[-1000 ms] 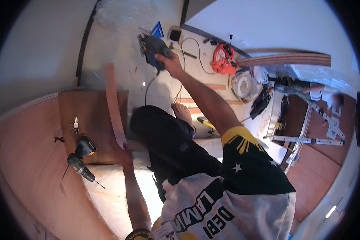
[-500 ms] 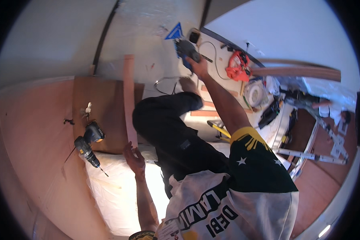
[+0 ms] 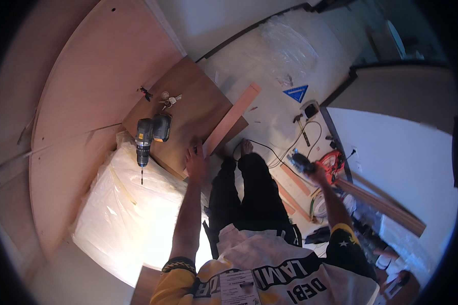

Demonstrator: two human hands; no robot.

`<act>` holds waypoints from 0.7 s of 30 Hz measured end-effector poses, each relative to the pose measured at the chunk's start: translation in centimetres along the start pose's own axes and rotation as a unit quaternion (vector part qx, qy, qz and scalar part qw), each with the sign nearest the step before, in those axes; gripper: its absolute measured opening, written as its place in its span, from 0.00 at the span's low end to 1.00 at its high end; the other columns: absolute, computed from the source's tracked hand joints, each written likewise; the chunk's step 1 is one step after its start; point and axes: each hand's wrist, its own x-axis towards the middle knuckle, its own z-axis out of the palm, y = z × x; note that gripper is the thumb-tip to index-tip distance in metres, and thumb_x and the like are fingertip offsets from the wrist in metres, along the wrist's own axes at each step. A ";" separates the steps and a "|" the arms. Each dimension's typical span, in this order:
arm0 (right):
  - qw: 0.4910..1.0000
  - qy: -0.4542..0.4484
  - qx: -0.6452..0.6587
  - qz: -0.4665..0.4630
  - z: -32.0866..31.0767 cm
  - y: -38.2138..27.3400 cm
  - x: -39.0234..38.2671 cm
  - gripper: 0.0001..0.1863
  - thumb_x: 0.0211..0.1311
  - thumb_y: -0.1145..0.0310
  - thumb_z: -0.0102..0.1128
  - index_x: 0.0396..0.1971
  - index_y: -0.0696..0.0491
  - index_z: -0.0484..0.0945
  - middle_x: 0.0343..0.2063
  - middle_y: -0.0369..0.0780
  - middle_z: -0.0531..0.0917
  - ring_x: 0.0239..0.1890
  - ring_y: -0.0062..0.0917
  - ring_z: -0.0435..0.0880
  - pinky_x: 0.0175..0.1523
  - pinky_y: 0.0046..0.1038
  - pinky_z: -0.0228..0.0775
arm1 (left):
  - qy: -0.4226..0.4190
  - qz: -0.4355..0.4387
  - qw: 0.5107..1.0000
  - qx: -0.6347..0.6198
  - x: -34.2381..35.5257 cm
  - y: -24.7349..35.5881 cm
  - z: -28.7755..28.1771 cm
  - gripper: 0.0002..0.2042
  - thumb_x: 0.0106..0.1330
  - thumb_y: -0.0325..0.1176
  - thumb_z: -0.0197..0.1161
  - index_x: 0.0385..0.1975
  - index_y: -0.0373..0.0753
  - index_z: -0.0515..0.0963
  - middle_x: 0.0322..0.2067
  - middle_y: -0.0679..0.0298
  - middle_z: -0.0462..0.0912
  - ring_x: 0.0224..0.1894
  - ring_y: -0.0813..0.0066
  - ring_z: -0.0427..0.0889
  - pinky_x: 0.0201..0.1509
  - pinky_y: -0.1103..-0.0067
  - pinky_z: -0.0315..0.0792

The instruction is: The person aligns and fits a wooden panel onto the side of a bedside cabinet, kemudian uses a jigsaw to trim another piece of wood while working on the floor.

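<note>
My left hand (image 3: pixel 194 162) is at the near end of a long, flat wooden strip (image 3: pixel 231 119), fingers closed about it. The strip lies at a slant over a brown board (image 3: pixel 180 109), its far end sticking out past the board. Off to the right, my right hand (image 3: pixel 319 174) grips a dark power tool with blue parts (image 3: pixel 303 162), held above the floor. A cordless drill (image 3: pixel 144 137) with a long bit lies on the board's left side, near some keys (image 3: pixel 172 100).
A plastic-wrapped block (image 3: pixel 122 213) stands at the near left. On the floor are a blue triangular square (image 3: pixel 296 93), a hammer (image 3: pixel 303 131), a black cable (image 3: pixel 269 157), a red bag (image 3: pixel 332 161) and long boards (image 3: pixel 381 206). Another person (image 3: pixel 392 264) is at the lower right.
My view has turned. The right hand has drawn the power tool back from beside the blue square, and my outstretched leg has come back in. The left hand stays at the strip's near end.
</note>
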 end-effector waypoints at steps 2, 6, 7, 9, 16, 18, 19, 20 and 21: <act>1.000 -0.007 0.009 -0.004 1.0 -0.6 -1.6 0.20 0.51 0.59 0.78 0.40 0.56 0.84 0.32 0.47 0.89 0.37 0.41 0.91 0.43 0.40 0.82 | -0.023 0.004 0.999 0.043 0.7 -2.3 1.3 0.43 0.66 0.43 0.71 0.79 0.50 0.56 0.70 0.51 0.66 0.70 0.44 0.67 0.69 0.48 0.68; 0.995 -0.036 0.089 -0.010 3.4 -1.3 -2.9 0.18 0.54 0.60 0.75 0.38 0.56 0.82 0.31 0.48 0.88 0.36 0.38 0.90 0.44 0.39 0.80 | -0.013 0.004 0.990 0.139 2.9 -4.7 2.1 0.35 0.73 0.46 0.59 0.78 0.48 0.58 0.73 0.50 0.65 0.71 0.43 0.66 0.69 0.50 0.69; 0.995 -0.048 0.092 -0.007 3.7 -1.8 -3.0 0.19 0.54 0.60 0.76 0.40 0.56 0.82 0.32 0.48 0.88 0.36 0.37 0.90 0.44 0.38 0.81 | -0.005 0.009 0.991 0.136 3.4 -5.3 1.6 0.33 0.75 0.47 0.56 0.78 0.48 0.59 0.73 0.50 0.65 0.72 0.43 0.66 0.69 0.50 0.68; 0.992 -0.062 0.111 -0.010 4.4 -3.5 -2.9 0.21 0.54 0.60 0.77 0.43 0.56 0.82 0.33 0.48 0.89 0.36 0.37 0.90 0.45 0.37 0.80 | 0.079 0.068 0.990 0.097 4.4 -7.7 0.4 0.34 0.73 0.51 0.57 0.77 0.46 0.62 0.69 0.49 0.69 0.69 0.41 0.67 0.71 0.51 0.66; 0.993 -0.054 0.103 -0.001 4.2 -1.9 -4.3 0.21 0.55 0.64 0.75 0.47 0.56 0.82 0.38 0.51 0.88 0.43 0.45 0.90 0.50 0.40 0.80 | 0.116 0.049 0.989 0.078 2.0 -1.4 -0.1 0.35 0.70 0.48 0.61 0.77 0.47 0.63 0.70 0.46 0.69 0.71 0.40 0.65 0.74 0.49 0.60; 0.995 -0.063 0.071 -0.022 3.4 -0.8 -3.6 0.23 0.54 0.64 0.73 0.50 0.55 0.81 0.41 0.52 0.88 0.45 0.48 0.89 0.51 0.43 0.81 | 0.133 0.077 0.984 0.091 0.2 -1.2 1.3 0.35 0.68 0.45 0.64 0.76 0.47 0.64 0.68 0.46 0.70 0.70 0.40 0.66 0.73 0.49 0.61; 0.996 -0.066 0.037 -0.050 2.8 -0.5 -2.7 0.24 0.54 0.64 0.72 0.51 0.54 0.81 0.43 0.52 0.87 0.46 0.49 0.88 0.52 0.45 0.81 | 0.141 0.090 0.981 0.101 -0.7 -2.1 2.5 0.36 0.67 0.42 0.65 0.76 0.47 0.63 0.67 0.46 0.70 0.69 0.41 0.67 0.72 0.49 0.62; 0.995 -0.069 0.001 -0.073 2.3 0.4 -2.0 0.25 0.54 0.64 0.71 0.53 0.53 0.80 0.45 0.53 0.87 0.47 0.51 0.88 0.52 0.47 0.81 | 0.145 0.105 0.978 0.110 -1.9 -2.6 3.4 0.37 0.65 0.39 0.67 0.75 0.47 0.63 0.66 0.47 0.71 0.68 0.42 0.68 0.72 0.49 0.62; 0.994 -0.055 -0.025 -0.093 1.7 2.8 -1.9 0.27 0.54 0.63 0.70 0.56 0.52 0.78 0.49 0.52 0.86 0.49 0.51 0.87 0.54 0.48 0.81 | 0.068 0.105 0.985 0.120 -3.0 -1.9 4.3 0.33 0.65 0.39 0.68 0.72 0.46 0.67 0.65 0.47 0.73 0.67 0.43 0.71 0.70 0.51 0.65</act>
